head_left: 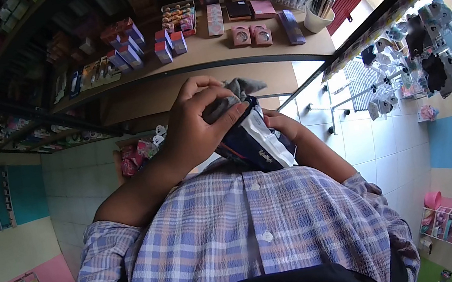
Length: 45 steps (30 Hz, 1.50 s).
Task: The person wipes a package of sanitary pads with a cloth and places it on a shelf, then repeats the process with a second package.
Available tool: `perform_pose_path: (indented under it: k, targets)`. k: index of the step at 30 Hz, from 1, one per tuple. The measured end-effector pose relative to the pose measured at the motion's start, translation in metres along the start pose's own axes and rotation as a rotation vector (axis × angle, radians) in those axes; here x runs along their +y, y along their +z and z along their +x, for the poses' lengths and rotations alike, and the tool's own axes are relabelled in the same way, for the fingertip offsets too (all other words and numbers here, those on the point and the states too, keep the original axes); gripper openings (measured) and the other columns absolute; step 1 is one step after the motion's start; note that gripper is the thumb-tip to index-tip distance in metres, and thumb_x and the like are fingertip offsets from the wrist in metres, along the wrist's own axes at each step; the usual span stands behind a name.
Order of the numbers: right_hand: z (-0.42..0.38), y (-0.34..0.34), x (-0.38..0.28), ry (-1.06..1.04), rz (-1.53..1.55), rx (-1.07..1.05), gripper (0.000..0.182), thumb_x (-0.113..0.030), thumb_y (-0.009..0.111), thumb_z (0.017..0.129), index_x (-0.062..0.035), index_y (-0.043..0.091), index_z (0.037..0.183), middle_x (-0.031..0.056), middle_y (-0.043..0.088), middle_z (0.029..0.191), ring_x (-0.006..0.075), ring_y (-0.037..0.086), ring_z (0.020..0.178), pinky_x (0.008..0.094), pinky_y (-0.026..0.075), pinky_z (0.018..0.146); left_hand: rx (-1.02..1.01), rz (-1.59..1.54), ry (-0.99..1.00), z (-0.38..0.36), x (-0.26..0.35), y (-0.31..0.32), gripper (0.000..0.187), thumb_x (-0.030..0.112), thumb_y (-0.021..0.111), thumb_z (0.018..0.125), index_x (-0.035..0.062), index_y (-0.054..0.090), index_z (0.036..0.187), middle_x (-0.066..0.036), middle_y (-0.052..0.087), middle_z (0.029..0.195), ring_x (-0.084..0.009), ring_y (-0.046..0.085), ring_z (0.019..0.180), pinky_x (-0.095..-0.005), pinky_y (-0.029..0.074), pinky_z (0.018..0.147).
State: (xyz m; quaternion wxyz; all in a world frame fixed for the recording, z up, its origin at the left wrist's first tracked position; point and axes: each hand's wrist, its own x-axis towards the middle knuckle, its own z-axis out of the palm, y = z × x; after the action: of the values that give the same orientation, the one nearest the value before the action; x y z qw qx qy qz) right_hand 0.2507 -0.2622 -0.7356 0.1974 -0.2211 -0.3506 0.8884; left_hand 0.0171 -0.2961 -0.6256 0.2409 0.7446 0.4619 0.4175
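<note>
In front of the chest, my left hand (200, 115) pinches a grey cloth (246, 85) at the top of a dark navy package (247, 143). The package has a white strip down its side and a small white logo. Its lower end rests near the plaid shirt (251, 215). At the package's right side is my right hand (283, 125), its fingers curled around the edge and partly hidden behind it. Part of the grey cloth lies under my left fingers.
Ahead, a wooden shelf (194, 65) with a dark metal edge holds small boxes (129, 52), pink compacts (251, 35) and a white cup of brushes (318, 19). Packaged items hang on a rack (432, 44) at right. Pink goods (132, 157) sit below the shelf at left.
</note>
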Motion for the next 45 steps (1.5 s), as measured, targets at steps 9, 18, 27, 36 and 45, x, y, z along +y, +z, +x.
perform_pose_path:
  k: [9,18,27,36,45]
  targets:
    - [-0.005,0.044,-0.024,0.025,-0.175,0.382,0.079,-0.047,0.072,0.087,-0.0056,0.042,0.147,0.0147,0.058,0.131,0.0239,0.056,0.122,0.0342,0.04,0.106,-0.203,0.104,-0.115,0.001,0.01,-0.017,0.053,0.026,0.084,0.078,0.0007,0.062,0.119,-0.013,0.06,0.113,-0.0251,0.062,0.106,-0.037,0.05,0.092]
    - [-0.004,0.033,-0.02,-0.036,-0.122,0.289,0.074,-0.055,0.054,0.096,-0.0071,0.038,0.15,0.0152,0.057,0.134,0.0232,0.059,0.119,0.0324,0.046,0.101,-0.142,0.095,-0.076,0.004,-0.001,-0.016,0.038,0.017,0.085,0.076,-0.0019,0.066,0.103,-0.011,0.063,0.107,-0.0208,0.064,0.099,-0.0332,0.052,0.086]
    - [0.011,0.015,-0.02,0.041,-0.055,0.174,0.063,-0.048,0.04,0.104,-0.009,0.033,0.153,0.0145,0.055,0.137,0.0208,0.059,0.119,0.031,0.048,0.1,-0.273,-0.075,-0.195,0.007,0.0,-0.016,0.03,0.014,0.085,0.075,0.001,0.073,0.099,-0.007,0.063,0.101,-0.0155,0.062,0.092,-0.0278,0.05,0.081]
    - [0.013,-0.032,0.006,-0.105,-0.05,-0.03,0.049,-0.023,0.056,0.098,-0.0009,0.047,0.141,0.0186,0.059,0.132,0.0253,0.064,0.113,0.0371,0.052,0.099,-0.132,-1.042,-0.521,0.014,-0.023,-0.019,0.031,0.021,0.065,0.097,0.0015,0.066,0.121,-0.009,0.064,0.121,-0.0132,0.061,0.109,-0.0263,0.05,0.094]
    - [0.021,-0.024,0.025,-0.071,0.38,0.024,0.05,-0.013,0.07,0.088,-0.0001,0.054,0.134,0.0195,0.064,0.124,0.0278,0.067,0.107,0.0395,0.057,0.094,-0.246,0.002,-0.234,0.003,-0.029,-0.015,0.024,0.018,0.058,0.098,-0.0004,0.066,0.11,-0.019,0.069,0.094,-0.0277,0.069,0.084,-0.0384,0.052,0.076]
